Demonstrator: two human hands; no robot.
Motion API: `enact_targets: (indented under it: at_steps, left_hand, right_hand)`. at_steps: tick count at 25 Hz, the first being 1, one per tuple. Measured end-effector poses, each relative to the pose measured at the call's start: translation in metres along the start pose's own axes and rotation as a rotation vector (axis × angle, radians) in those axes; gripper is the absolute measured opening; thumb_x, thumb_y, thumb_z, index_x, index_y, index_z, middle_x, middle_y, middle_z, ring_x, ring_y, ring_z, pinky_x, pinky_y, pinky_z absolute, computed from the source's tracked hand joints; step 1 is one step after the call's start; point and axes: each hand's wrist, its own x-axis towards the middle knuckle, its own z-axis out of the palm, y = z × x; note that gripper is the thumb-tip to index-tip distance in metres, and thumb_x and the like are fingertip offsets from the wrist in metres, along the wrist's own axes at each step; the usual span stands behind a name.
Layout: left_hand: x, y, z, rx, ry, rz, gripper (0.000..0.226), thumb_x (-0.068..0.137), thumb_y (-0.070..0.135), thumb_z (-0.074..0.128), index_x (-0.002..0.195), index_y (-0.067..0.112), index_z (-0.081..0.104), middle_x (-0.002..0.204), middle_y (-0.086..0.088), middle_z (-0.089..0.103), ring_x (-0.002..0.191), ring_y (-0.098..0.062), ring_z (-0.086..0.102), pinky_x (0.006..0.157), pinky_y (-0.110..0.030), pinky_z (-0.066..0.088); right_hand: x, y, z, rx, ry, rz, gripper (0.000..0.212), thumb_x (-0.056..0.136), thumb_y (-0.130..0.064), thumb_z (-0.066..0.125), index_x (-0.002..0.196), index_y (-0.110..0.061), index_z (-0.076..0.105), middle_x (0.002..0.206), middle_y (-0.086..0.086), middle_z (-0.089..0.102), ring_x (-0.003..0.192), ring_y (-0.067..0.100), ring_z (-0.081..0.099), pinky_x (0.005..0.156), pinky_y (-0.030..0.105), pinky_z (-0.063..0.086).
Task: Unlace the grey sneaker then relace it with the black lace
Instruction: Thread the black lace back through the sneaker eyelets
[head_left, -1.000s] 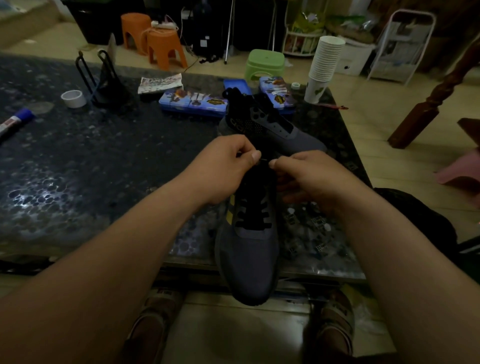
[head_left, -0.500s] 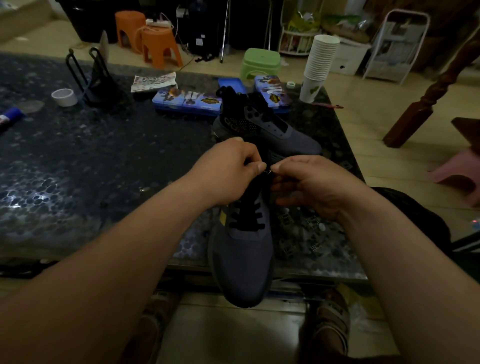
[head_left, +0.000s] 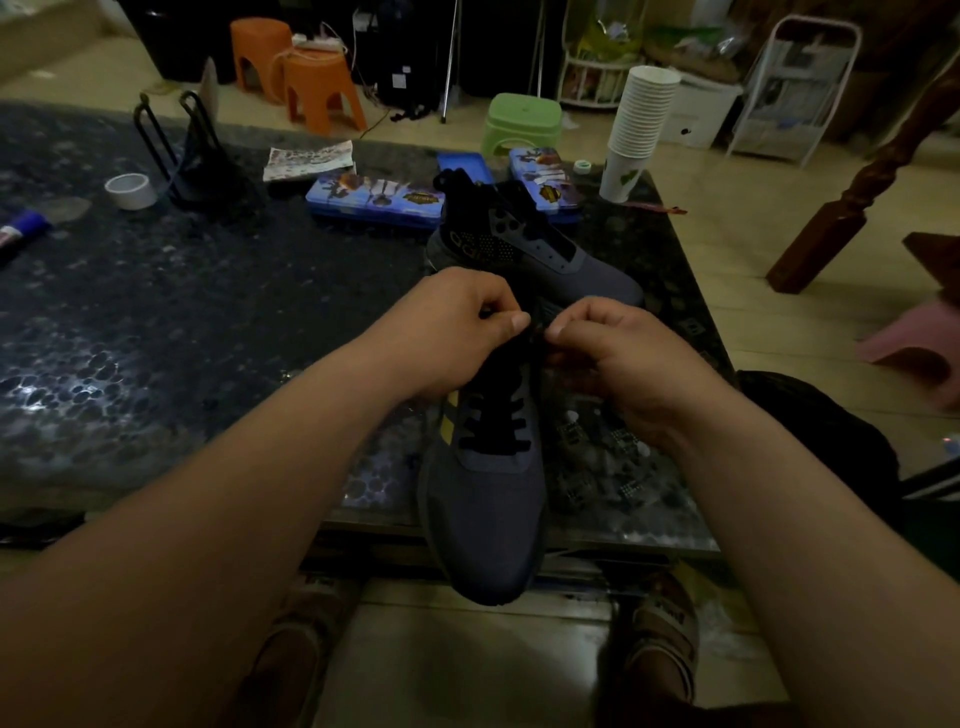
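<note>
A grey sneaker lies on the dark table, its toe sticking out over the near edge toward me. A black lace crosses its lower eyelets. At the sneaker's top, my left hand and my right hand meet, each pinching the black lace between thumb and forefinger. The upper eyelets and tongue are hidden behind my hands. A second grey sneaker, with empty eyelets, lies just behind them.
Blue tin boxes and a stack of paper cups stand at the table's far side. A tape roll, a black wire stand and a glue stick sit to the left. Stools stand on the floor beyond.
My hands have stayed at the sneaker's top, with the thumbs shifting slightly as they work the lace. The camera has tilted down a little.
</note>
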Motion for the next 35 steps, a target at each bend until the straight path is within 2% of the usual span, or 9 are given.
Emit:
enact_targets:
  at_steps: [3, 6, 12, 15, 19, 25, 28, 32, 35]
  left_hand:
    - [-0.007, -0.007, -0.016, -0.098, 0.003, -0.043, 0.007, 0.1, 0.032, 0.067, 0.094, 0.031, 0.072, 0.085, 0.009, 0.07, 0.076, -0.001, 0.065, 0.069, -0.019, 0.049]
    - [-0.015, -0.014, -0.021, -0.222, 0.02, -0.042, 0.007, 0.101, 0.025, 0.066, 0.098, 0.029, 0.071, 0.082, 0.004, 0.074, 0.082, -0.003, 0.07, 0.083, -0.026, 0.055]
    - [-0.021, -0.019, -0.011, -0.132, 0.122, -0.01, 0.024, 0.097, 0.027, 0.07, 0.12, 0.032, 0.062, 0.113, 0.006, 0.059, 0.097, -0.005, 0.062, 0.086, -0.017, 0.049]
    - [-0.027, -0.023, -0.001, 0.052, 0.064, -0.007, 0.049, 0.091, 0.035, 0.076, 0.134, 0.028, 0.053, 0.118, 0.006, 0.044, 0.102, -0.01, 0.055, 0.092, -0.025, 0.049]
    - [-0.028, -0.022, -0.001, 0.113, 0.068, -0.011, 0.044, 0.09, 0.038, 0.072, 0.129, 0.03, 0.053, 0.122, 0.003, 0.042, 0.103, -0.016, 0.056, 0.092, -0.037, 0.053]
    - [-0.026, -0.022, 0.002, 0.127, 0.074, -0.047, 0.04, 0.09, 0.042, 0.071, 0.124, 0.034, 0.052, 0.115, 0.006, 0.045, 0.089, -0.011, 0.057, 0.075, -0.03, 0.05]
    - [-0.03, -0.023, 0.004, -0.007, 0.045, -0.089, 0.06, 0.092, 0.046, 0.071, 0.142, 0.029, 0.043, 0.127, 0.005, 0.05, 0.102, -0.013, 0.06, 0.084, -0.031, 0.051]
    - [-0.057, -0.035, -0.001, -0.019, 0.103, -0.323, 0.051, 0.096, 0.057, 0.061, 0.126, 0.017, 0.053, 0.121, -0.001, 0.061, 0.1, -0.018, 0.062, 0.079, -0.036, 0.052]
    - [-0.087, -0.038, 0.017, -0.098, -0.169, -0.414, 0.051, 0.095, 0.063, 0.06, 0.113, 0.015, 0.062, 0.104, -0.011, 0.072, 0.09, -0.026, 0.072, 0.073, -0.04, 0.062]
  right_hand:
    - [0.001, -0.004, -0.014, 0.643, 0.087, 0.122, 0.019, 0.1, -0.011, 0.044, 0.087, -0.012, 0.057, 0.086, 0.004, 0.074, 0.088, 0.02, 0.075, 0.085, 0.034, 0.055]
    - [0.006, -0.004, -0.027, 0.923, 0.193, 0.151, 0.026, 0.1, -0.012, 0.039, 0.076, -0.016, 0.046, 0.059, -0.002, 0.049, 0.056, 0.015, 0.061, 0.072, 0.037, 0.057]
    - [0.0, 0.007, -0.006, -0.43, 0.123, -0.07, 0.02, 0.107, -0.033, 0.05, 0.099, -0.019, 0.062, 0.08, -0.001, 0.061, 0.074, 0.016, 0.059, 0.072, 0.039, 0.05]
    - [-0.007, 0.001, -0.002, -0.687, 0.011, -0.163, 0.03, 0.106, -0.045, 0.051, 0.094, -0.019, 0.062, 0.077, -0.005, 0.06, 0.067, 0.009, 0.055, 0.059, 0.032, 0.042]
    - [-0.012, -0.003, -0.019, -0.643, -0.186, -0.152, 0.034, 0.102, -0.04, 0.061, 0.084, -0.011, 0.065, 0.061, -0.004, 0.051, 0.052, 0.008, 0.046, 0.051, 0.025, 0.037]
    - [-0.006, 0.008, -0.025, -0.309, 0.036, -0.037, 0.041, 0.095, -0.025, 0.063, 0.055, -0.022, 0.051, 0.059, -0.001, 0.043, 0.055, 0.017, 0.04, 0.059, 0.036, 0.031]
    - [-0.009, 0.021, -0.022, -0.413, 0.031, 0.06, 0.023, 0.098, -0.032, 0.064, 0.083, -0.02, 0.076, 0.082, 0.005, 0.07, 0.076, 0.023, 0.064, 0.071, 0.039, 0.048]
    - [-0.032, 0.028, -0.026, -0.841, 0.173, 0.063, 0.04, 0.096, -0.048, 0.061, 0.124, -0.02, 0.059, 0.119, 0.005, 0.066, 0.103, 0.025, 0.064, 0.088, 0.042, 0.055]
    - [-0.064, 0.035, -0.009, -0.544, -0.199, 0.212, 0.039, 0.096, -0.056, 0.063, 0.124, -0.032, 0.053, 0.112, -0.002, 0.069, 0.096, 0.02, 0.071, 0.079, 0.038, 0.062]
